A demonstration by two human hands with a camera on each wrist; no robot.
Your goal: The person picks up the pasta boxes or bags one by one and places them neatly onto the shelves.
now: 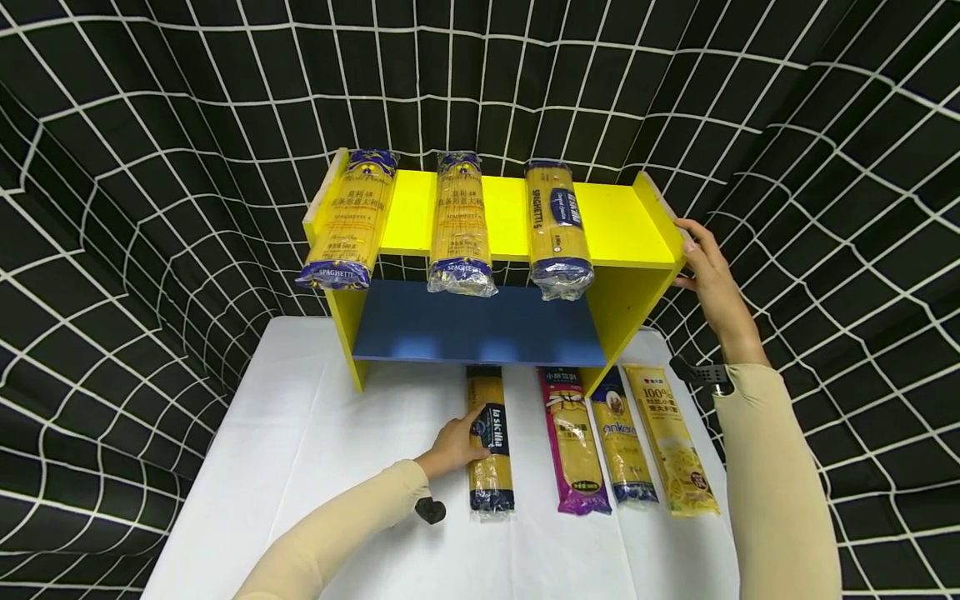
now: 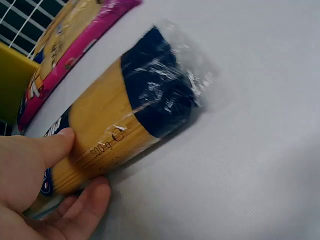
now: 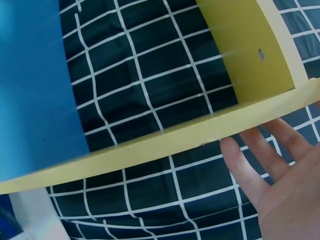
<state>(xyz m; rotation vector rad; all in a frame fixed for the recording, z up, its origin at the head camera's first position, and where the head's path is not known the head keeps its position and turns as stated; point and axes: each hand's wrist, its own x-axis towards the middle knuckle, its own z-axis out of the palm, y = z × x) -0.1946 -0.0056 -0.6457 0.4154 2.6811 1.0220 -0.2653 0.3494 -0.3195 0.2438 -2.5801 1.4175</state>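
My left hand (image 1: pixel 454 443) grips a spaghetti pack (image 1: pixel 491 483) labelled "la sicilia" on the white table. In the left wrist view, the thumb lies on top of the pack (image 2: pixel 107 120) and the fingers are at its near side. Its dark blue end, with crinkled clear film, points away from the hand. Up at the right, my right hand (image 1: pixel 712 279) touches the outer side of the yellow shelf (image 1: pixel 633 304). The right wrist view has several fairly straight fingers (image 3: pixel 250 170) against the panel's edge (image 3: pixel 165 142); the thumb is hard to make out there.
Three spaghetti packs lie on the upper board: left (image 1: pixel 352 217), middle (image 1: pixel 460 217), right (image 1: pixel 557 221). A blue lower board (image 1: pixel 480 325) spans the shelf. On the table are a pink pack (image 1: pixel 573 442), an "ankara" pack (image 1: pixel 621 437) and a yellow pack (image 1: pixel 670 437). Black gridded cloth (image 1: pixel 225 100) surrounds everything.
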